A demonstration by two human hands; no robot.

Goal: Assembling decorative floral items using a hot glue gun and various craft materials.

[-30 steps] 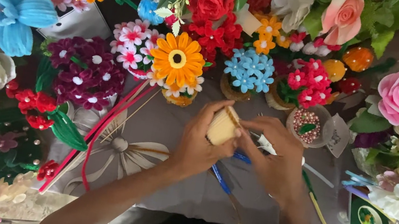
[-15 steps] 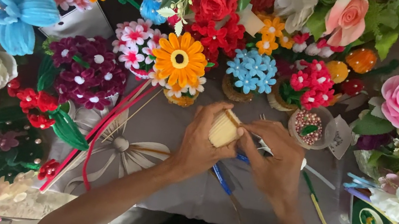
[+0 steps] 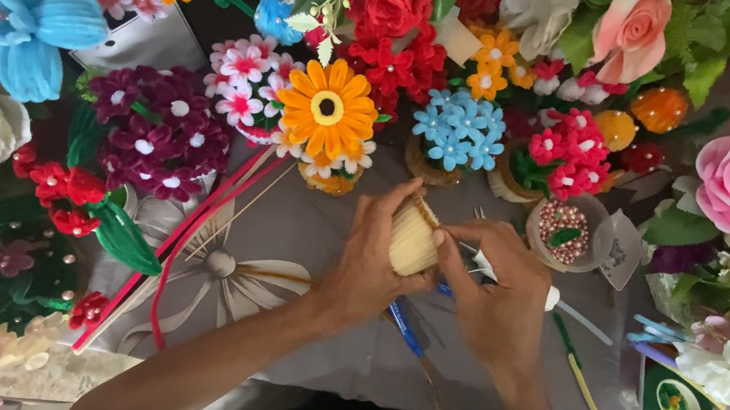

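Head view only here: left hand (image 3: 370,271) is curled around a cream-yellow fuzzy bundle (image 3: 412,240), thumb and fingers closed on it, holding it just above the grey table cover (image 3: 284,321). Right hand (image 3: 500,304) is pinching the bundle's right edge with fingertips, the rest of the hand loosely bent. Blue pen (image 3: 406,328) lies under the hands. Orange daisy (image 3: 327,109) and blue flower cluster (image 3: 458,133) sit just beyond, bowl of beads (image 3: 565,232) to the right.

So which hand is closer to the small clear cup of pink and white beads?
Right. The right hand lies just below-left of the clear bead cup; the left hand sits farther left, beyond the cream ribbed piece.
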